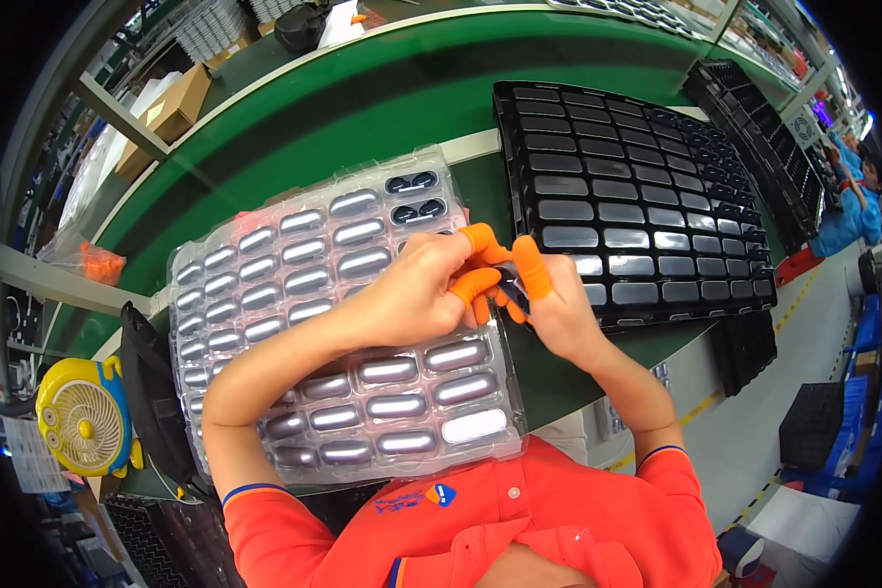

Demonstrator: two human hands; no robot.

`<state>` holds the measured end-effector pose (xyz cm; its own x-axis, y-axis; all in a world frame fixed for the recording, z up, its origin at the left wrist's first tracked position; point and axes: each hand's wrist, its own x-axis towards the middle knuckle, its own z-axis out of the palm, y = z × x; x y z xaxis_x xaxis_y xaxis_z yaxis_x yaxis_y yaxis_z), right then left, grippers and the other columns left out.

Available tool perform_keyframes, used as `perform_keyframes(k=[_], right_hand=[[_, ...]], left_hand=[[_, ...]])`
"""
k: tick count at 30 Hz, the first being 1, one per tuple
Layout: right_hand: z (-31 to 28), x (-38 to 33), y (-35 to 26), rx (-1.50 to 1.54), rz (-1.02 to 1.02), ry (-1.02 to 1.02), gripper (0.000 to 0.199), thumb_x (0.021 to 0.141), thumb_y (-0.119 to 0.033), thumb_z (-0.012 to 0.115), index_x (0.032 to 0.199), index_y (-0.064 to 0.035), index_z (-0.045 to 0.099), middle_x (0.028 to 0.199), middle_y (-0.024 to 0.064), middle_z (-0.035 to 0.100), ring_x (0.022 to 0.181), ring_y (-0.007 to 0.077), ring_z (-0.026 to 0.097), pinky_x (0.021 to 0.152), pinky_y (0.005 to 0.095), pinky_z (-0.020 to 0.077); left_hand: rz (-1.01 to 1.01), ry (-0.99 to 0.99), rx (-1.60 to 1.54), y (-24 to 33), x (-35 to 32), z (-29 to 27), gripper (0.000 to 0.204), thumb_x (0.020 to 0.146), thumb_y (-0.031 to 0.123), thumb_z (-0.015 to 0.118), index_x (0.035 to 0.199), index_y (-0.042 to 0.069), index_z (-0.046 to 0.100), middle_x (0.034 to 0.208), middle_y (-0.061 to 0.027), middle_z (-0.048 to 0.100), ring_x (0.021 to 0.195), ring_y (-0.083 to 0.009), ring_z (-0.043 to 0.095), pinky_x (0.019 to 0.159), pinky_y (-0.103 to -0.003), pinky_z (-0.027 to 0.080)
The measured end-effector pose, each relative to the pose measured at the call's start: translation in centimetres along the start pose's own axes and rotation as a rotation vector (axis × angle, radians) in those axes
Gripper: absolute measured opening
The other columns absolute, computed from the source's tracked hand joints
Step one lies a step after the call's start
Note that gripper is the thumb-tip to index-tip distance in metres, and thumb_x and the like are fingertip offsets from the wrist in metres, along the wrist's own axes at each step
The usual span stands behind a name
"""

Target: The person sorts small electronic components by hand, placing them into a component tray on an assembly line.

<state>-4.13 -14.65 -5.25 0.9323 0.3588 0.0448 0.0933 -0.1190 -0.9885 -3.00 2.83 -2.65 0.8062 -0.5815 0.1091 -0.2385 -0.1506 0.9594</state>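
Note:
In front of my chest, my left hand (pixel 431 279) and my right hand (pixel 556 306) meet, orange finger cots on several fingertips. Pinched between them is a small dark glossy part (pixel 513 287), mostly covered by the fingers. Below my left hand and forearm lies a clear plastic tray (pixel 513 387) with rows of silver-grey oblong pieces (pixel 397 405). At its far right corner, pockets hold dark parts with two round openings (pixel 417 211). Just beyond my right hand lies a black tray (pixel 515 176) with rows of shallow rounded pockets; dark parts (pixel 730 162) fill its right-hand columns.
The trays lie on a green bench (pixel 559 377) with a green back panel (pixel 363 108). A yellow and blue fan (pixel 85 416) stands left. At the right are stacked black trays (pixel 755 137) and a person in blue (pixel 853 211). Behind the panel lies a cardboard box (pixel 171 110).

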Motion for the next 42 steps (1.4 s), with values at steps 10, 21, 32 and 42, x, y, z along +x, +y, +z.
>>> perform_keyframes(k=[10,21,32,42], right_hand=[[0.5,-0.2,-0.1,0.039,0.001,0.004,0.053,0.095,-0.044,0.037,0.075,0.0005,0.059,0.054,0.0007,0.051,0.044,0.0071,0.044,0.041,0.0218,0.0329],[-0.5,0.0,0.1,0.186,0.0,0.008,0.03,0.093,-0.027,0.048,0.092,0.0015,0.058,0.072,0.0046,0.058,0.058,0.007,0.052,0.051,0.0193,0.039],[-0.3,0.2,0.8,-0.573,-0.376,0.056,0.028,0.085,-0.007,0.057,0.11,0.0026,0.049,0.091,0.0156,0.058,0.076,0.0294,0.059,0.067,0.0328,0.0463],[0.0,0.1,3.1,-0.746,-0.462,-0.001,0.03,0.077,0.0,0.058,0.106,0.0023,0.05,0.089,0.0179,0.058,0.076,0.0349,0.058,0.063,0.0374,0.0447]], left_hand=[[0.124,-0.021,0.322,-1.2,-0.5,0.1,0.016,0.082,-0.005,0.05,0.097,-0.003,0.055,0.072,-0.0129,0.061,0.062,-0.0172,0.062,0.052,-0.027,0.048],[-0.122,0.064,-0.066,0.3,0.5,-1.7,0.019,0.085,0.0,0.056,0.104,-0.002,0.055,0.088,-0.0084,0.063,0.072,-0.0136,0.062,0.058,-0.024,0.05],[-0.052,0.117,0.293,-0.3,0.4,-1.4,0.017,0.08,-0.004,0.059,0.097,-0.003,0.056,0.081,-0.0079,0.064,0.07,-0.0149,0.063,0.061,-0.026,0.052],[0.088,0.048,0.658,-1.6,0.2,-1.3,0.015,0.07,-0.003,0.057,0.085,-0.005,0.058,0.071,-0.0234,0.059,0.064,-0.0394,0.058,0.058,-0.04,0.048]])
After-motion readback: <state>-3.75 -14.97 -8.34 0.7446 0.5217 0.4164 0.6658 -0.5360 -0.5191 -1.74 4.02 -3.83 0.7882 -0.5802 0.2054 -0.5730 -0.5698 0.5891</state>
